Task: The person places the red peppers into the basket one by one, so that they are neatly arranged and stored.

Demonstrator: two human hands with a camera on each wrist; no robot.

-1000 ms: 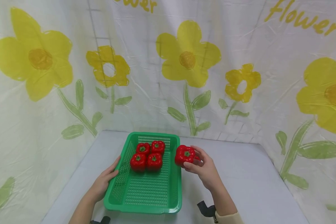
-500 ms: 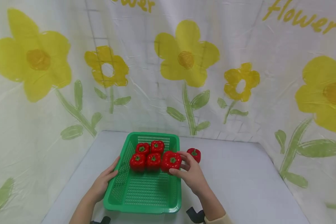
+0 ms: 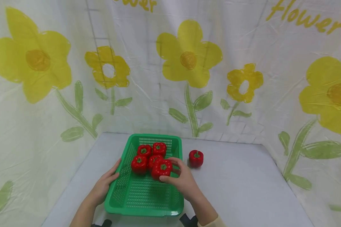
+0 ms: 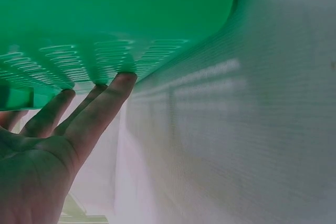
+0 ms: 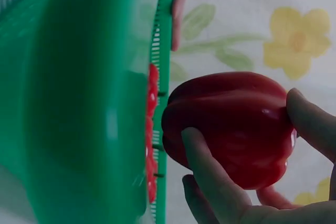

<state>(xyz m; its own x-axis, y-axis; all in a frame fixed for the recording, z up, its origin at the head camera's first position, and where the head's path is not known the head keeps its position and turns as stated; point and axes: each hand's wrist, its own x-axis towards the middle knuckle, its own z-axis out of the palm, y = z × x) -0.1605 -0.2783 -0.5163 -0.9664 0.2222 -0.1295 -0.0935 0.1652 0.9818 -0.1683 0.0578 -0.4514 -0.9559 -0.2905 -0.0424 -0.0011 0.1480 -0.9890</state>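
My right hand point(image 3: 183, 183) grips a glossy red bell pepper point(image 3: 162, 167) with a green stem, thumb on one side and fingers on the other. The right wrist view shows this bell pepper point(image 5: 231, 124) held above the rim level of the green basket point(image 5: 164, 198). In the head view it overlaps one of several red bell peppers grouped in the back left of the green basket point(image 3: 143, 212). My left hand point(image 3: 103, 186) rests against the basket's left side. Its straight fingers point(image 4: 100, 116) touch the perforated outer wall in the left wrist view.
Another red bell pepper point(image 3: 196, 158) stands on the white table point(image 3: 238, 183), right of the basket. Behind the table hangs a white curtain point(image 3: 147, 104) printed with yellow flowers.
My right hand has carried the bell pepper leftward from beside the basket to above its inside. This uncovers the bell pepper on the table. My left hand stays at the basket's side.
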